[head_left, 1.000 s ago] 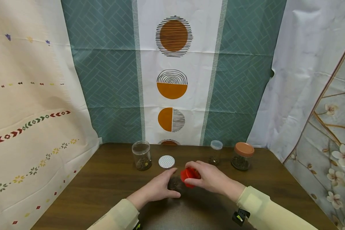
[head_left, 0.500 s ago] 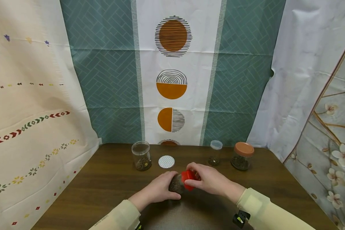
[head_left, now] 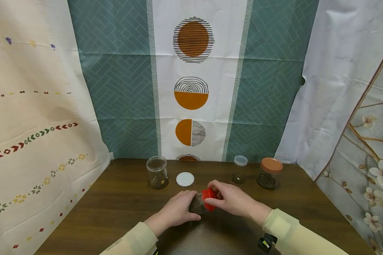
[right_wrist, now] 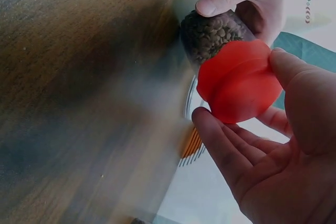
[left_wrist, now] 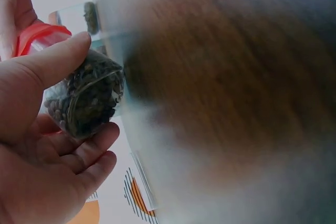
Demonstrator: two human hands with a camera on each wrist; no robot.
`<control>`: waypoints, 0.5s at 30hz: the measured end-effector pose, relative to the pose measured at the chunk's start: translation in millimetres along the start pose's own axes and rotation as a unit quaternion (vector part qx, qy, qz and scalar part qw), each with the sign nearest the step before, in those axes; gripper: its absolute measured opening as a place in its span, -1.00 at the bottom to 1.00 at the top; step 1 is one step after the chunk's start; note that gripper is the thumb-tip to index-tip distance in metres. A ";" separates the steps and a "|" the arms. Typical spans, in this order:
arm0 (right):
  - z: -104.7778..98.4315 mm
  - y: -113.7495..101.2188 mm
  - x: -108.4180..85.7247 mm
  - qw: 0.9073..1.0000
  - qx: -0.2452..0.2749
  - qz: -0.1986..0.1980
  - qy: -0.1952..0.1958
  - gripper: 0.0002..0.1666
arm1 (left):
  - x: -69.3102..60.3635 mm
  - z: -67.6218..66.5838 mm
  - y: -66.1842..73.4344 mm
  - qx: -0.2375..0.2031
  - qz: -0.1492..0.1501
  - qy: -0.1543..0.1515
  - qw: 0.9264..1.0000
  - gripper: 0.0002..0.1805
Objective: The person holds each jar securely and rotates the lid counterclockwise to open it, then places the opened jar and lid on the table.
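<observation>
A small clear jar (head_left: pixel 196 204) of dark, pellet-like grains is tilted low over the table, its mouth end toward the right. My left hand (head_left: pixel 178 209) grips its body, thumb on the near side and fingers round the far side. On the mouth end sits a scalloped red lid (head_left: pixel 210 199), which my right hand (head_left: pixel 231 199) holds by its edge between thumb and fingers. The right wrist view shows the lid (right_wrist: pixel 239 82) from its outer face. Grains lie against the jar's base in the left wrist view. Whether the lid is tightened cannot be told.
Behind my hands, an uncapped clear jar (head_left: pixel 157 173) with some grains stands left of a round white patterned disc (head_left: pixel 185 179). At the back right are a small pale-lidded jar (head_left: pixel 238 170) and an orange-lidded jar (head_left: pixel 269 173). Curtains hang around the wooden table (head_left: pixel 115 198).
My left fingers have closed round the jar from a wider spread, and more of its body now shows. The red lid has turned slightly, still in my right hand. The other jars stay put.
</observation>
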State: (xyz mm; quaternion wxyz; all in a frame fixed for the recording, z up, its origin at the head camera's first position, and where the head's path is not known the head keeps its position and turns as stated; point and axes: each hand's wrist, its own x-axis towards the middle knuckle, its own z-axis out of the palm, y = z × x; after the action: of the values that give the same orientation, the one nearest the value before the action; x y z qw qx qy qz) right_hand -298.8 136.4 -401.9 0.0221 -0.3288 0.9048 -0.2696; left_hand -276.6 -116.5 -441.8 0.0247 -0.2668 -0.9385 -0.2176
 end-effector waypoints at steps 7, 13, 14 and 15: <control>0.5 0.0 -1.0 1.000 0.007 0.000 -0.005 -0.50 | -0.5 0.6 2.3 0.006 -0.008 0.001 1.000 -0.24; 1.2 -0.7 -1.2 1.000 0.013 0.008 -0.010 -0.50 | -1.2 -0.5 4.7 0.008 -0.008 -0.003 1.000 -0.28; 1.6 -0.7 -1.1 1.000 0.013 0.009 -0.011 -0.50 | -1.5 -0.5 5.3 0.010 -0.008 -0.003 1.000 -0.28; 1.9 -0.9 -1.0 1.000 0.013 0.009 -0.012 -0.50 | -1.8 -0.2 5.8 0.013 -0.009 -0.003 1.000 -0.28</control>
State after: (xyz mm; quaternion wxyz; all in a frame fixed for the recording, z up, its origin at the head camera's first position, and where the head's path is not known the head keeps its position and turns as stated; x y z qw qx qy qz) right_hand -297.1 135.5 -403.2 0.0392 -0.3236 0.9039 -0.2768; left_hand -272.0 -113.0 -439.7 0.0235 -0.2590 -0.9435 -0.2052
